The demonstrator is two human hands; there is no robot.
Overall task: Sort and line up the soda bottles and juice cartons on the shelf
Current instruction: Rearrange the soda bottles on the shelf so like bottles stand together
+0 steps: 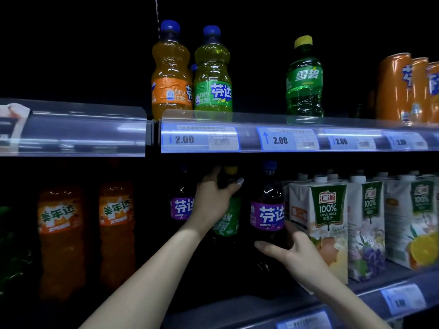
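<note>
On the lower shelf, my left hand [213, 198] is wrapped around the neck of a large green-labelled soda bottle [226, 222] with a yellow cap. My right hand [292, 252] grips the lower body of a large purple-labelled soda bottle [267, 214] with a blue cap, just right of the green one. Another purple-labelled bottle [180, 207] stands left of my left hand, partly hidden by it. Juice cartons stand to the right: an apple juice carton [325, 217] touching my right hand, then a grape carton [367, 224] and an orange carton [413, 222].
The upper shelf holds an orange soda bottle [171, 72], a green-yellow soda bottle [212, 72], a green bottle [305, 77] and orange cans [403, 89]. Two large orange bottles [61, 233] stand lower left. Price-tag rails [247, 138] edge both shelves. The shelf interior is dark.
</note>
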